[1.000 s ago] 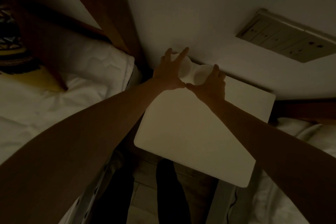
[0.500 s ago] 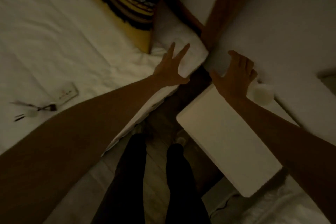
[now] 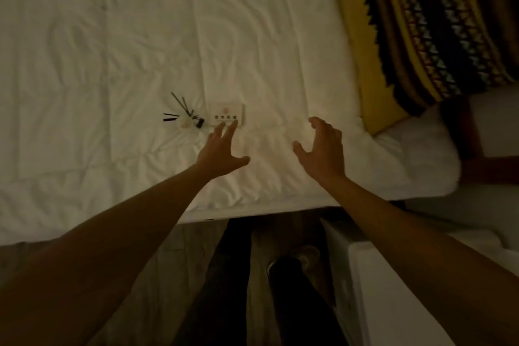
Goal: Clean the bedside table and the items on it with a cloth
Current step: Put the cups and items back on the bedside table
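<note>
My view has swung left, away from the wall and the two pale round items I had my hands on a second ago; those are out of sight now, and only a near corner of the white bedside surface (image 3: 393,303) shows at the lower right, under my right forearm. In front of me is the bed (image 3: 140,36), its white sheet creased, with a patterned yellow-and-black cushion (image 3: 427,25) at the far right

My left hand (image 3: 222,154) is spread wide and empty, its fingertips (image 3: 233,124) just at the near edge of a small white remote (image 3: 229,114). Just left of that lies a bunch of dark sticks with a small pale piece (image 3: 184,118); I can't tell what it is. My right hand (image 3: 323,154) hovers over the sheet, fingers loosely curled, holding nothing

I see no cloth. My guess is these are table items set on the bed, and I'm reaching to fetch one
</note>
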`<action>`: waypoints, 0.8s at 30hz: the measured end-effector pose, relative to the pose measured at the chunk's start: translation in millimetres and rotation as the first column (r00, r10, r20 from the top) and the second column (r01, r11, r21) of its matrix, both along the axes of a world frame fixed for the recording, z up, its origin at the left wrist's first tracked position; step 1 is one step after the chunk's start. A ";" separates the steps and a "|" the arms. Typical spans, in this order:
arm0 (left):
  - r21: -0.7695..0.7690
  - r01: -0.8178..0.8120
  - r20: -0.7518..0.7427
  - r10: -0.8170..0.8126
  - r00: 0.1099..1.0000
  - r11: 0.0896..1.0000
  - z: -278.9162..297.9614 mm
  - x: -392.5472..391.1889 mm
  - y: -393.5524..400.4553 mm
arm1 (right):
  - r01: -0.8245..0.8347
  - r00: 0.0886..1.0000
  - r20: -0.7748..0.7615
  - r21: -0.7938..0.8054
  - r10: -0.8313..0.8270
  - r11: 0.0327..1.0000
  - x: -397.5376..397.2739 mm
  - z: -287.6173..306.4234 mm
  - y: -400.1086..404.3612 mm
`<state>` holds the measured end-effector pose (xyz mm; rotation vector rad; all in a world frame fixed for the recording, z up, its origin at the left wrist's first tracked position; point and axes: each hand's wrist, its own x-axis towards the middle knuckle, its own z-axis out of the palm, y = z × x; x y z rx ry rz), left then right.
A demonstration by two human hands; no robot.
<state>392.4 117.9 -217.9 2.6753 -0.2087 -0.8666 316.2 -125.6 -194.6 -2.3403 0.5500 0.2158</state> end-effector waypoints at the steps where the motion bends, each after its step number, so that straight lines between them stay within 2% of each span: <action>1: -0.006 -0.063 0.008 0.063 0.998 0.998 -5.5 2.6 17.4 | -0.036 0.999 -0.010 0.009 0.036 0.999 11.2 -5.0 13.4; 3: -0.049 -0.236 0.029 0.238 0.971 0.970 -16.1 6.7 47.1 | -0.104 0.993 -0.048 0.032 0.106 0.994 31.6 -16.0 36.2; 5: -0.121 -0.459 0.033 0.466 0.884 0.880 -26.1 14.6 71.5 | -0.170 0.979 -0.106 0.046 0.174 0.984 52.4 -29.2 56.8; 7: -0.165 -0.591 0.045 0.605 0.795 0.789 -35.3 24.8 91.1 | -0.235 0.960 -0.146 0.047 0.239 0.971 73.6 -42.2 74.5; 9: -0.194 -0.609 0.066 0.630 0.774 0.769 -44.8 36.3 104.1 | -0.277 0.946 -0.163 0.042 0.280 0.960 94.5 -53.4 88.3; 14: -0.373 -0.589 -0.054 0.617 0.785 0.717 -59.8 66.0 112.3 | -0.264 0.938 -0.212 0.083 0.276 0.961 144.2 -77.7 116.7; 21: -0.415 -0.474 0.063 0.544 0.836 0.776 -69.6 84.0 110.3 | -0.216 0.945 -0.233 0.075 0.228 0.973 159.9 -99.3 136.5; 24: -0.413 -0.429 0.099 0.508 0.856 0.803 -62.7 92.4 107.2 | -0.200 0.937 -0.261 0.147 0.234 0.969 157.0 -103.3 138.5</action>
